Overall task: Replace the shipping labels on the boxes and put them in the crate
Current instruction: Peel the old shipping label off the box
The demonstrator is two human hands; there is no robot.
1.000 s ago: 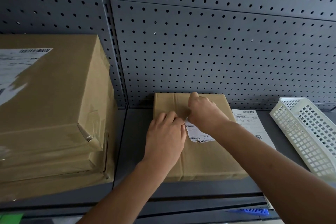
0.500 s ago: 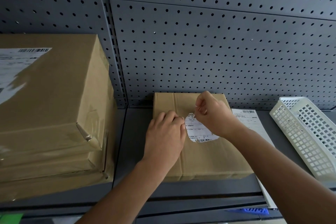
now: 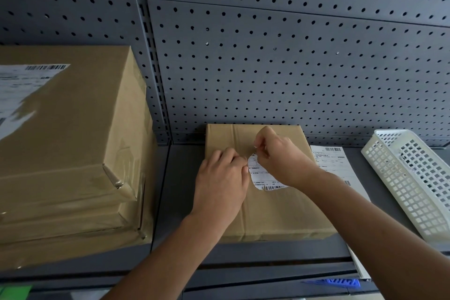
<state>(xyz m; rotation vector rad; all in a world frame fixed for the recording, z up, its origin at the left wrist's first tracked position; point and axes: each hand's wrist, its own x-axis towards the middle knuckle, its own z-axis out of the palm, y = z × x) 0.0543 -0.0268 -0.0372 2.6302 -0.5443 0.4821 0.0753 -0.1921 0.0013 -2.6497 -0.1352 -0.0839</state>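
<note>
Peel low and slowly: the right hand (image 3: 285,161) pinches the torn white paper label (image 3: 261,179) in its grip; the left hand (image 3: 219,182) pins the flat brown cardboard box (image 3: 280,214), its own grip unclear.

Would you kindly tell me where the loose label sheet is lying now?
In the head view the label sheet lies on the grey shelf, right of centre, between the small cardboard box and the white basket, partly hidden by the right arm.
</note>
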